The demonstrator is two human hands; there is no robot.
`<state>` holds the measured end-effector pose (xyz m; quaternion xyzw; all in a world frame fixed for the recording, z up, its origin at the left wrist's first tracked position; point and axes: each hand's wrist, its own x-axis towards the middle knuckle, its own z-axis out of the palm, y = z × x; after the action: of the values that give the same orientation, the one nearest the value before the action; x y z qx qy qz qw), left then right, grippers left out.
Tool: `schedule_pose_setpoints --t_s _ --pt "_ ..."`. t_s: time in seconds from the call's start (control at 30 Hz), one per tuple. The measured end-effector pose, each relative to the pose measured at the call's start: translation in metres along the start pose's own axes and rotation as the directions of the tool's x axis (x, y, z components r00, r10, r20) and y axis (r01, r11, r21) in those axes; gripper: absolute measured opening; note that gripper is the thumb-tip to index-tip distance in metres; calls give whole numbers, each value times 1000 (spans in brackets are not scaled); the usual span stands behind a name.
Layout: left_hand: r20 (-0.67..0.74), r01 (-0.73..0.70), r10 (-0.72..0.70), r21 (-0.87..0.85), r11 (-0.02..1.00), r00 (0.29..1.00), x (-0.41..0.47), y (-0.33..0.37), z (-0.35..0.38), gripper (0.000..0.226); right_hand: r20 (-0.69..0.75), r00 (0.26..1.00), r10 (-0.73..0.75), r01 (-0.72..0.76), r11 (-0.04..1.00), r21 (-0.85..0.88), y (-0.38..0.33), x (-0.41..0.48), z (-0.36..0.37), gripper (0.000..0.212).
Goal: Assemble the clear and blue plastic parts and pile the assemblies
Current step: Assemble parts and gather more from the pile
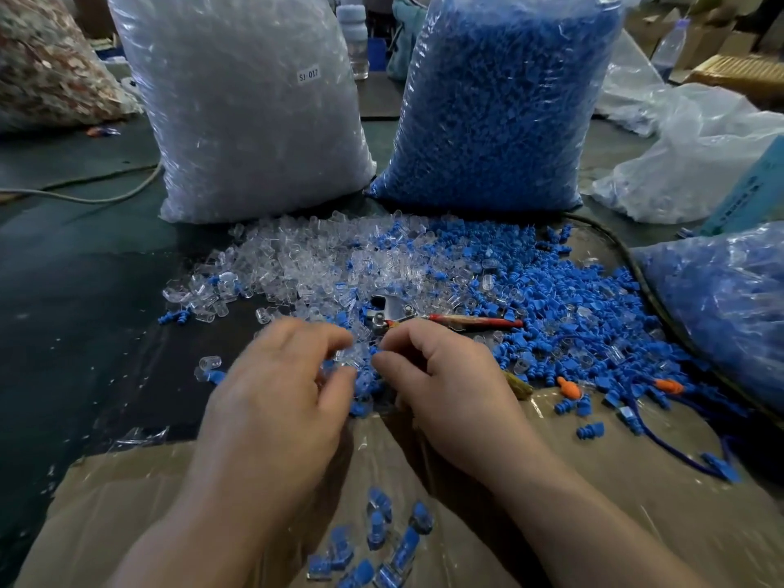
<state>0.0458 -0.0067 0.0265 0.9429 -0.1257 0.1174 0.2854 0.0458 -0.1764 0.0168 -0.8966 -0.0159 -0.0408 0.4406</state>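
Head view: dead centre, the left hand point(275, 388) has its fingertips curled round what looks like a small clear plastic cap point(345, 355). The right hand point(441, 375) pinches a little blue ribbed plug point(376, 354), and the two parts are nearly touching. I'd square the plug to the cap's open end, then push straight. The loose heap of clear and blue parts point(424, 265) runs from 12 to 3 o'clock. The pile of finished blue-in-clear assemblies point(377, 541) sits at 6 o'clock on the brown cardboard sheet point(594, 481).
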Motion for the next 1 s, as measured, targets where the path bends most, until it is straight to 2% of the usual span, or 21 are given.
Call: schedule_pose_setpoints --t_s 0.13,0.3,0.47,0.57,0.67,0.77,0.87,1.0 --pt "-5 -64 65 -299 952 998 -6 5 13 36 147 986 78 -127 922 366 -6 -3 -2 7" --pt "-99 -63 19 -464 884 995 -5 3 18 29 283 950 132 -289 713 639 -14 -5 -6 10" --pt "-142 -151 108 -336 930 984 -3 0 16 20 368 918 148 -378 606 700 -18 -4 -7 16" --pt "-139 -140 95 -371 918 986 -4 -1 15 9 450 884 123 -436 563 702 -19 -6 -10 23" --pt "-115 -33 -33 -526 850 993 -8 3 16 9 487 862 140 -492 457 741 -22 -6 -13 23" --pt "-138 94 -203 -556 826 969 -8 3 18 21 472 869 149 -494 315 810 -22 -6 -15 20" --pt "-108 181 -303 -601 778 947 -6 -1 18 35 437 890 126 -452 349 821 -21 -8 -17 24" --pt "48 285 -384 -756 590 922 -4 -1 20 28 417 904 91 -412 442 796 -22 -10 -20 14"
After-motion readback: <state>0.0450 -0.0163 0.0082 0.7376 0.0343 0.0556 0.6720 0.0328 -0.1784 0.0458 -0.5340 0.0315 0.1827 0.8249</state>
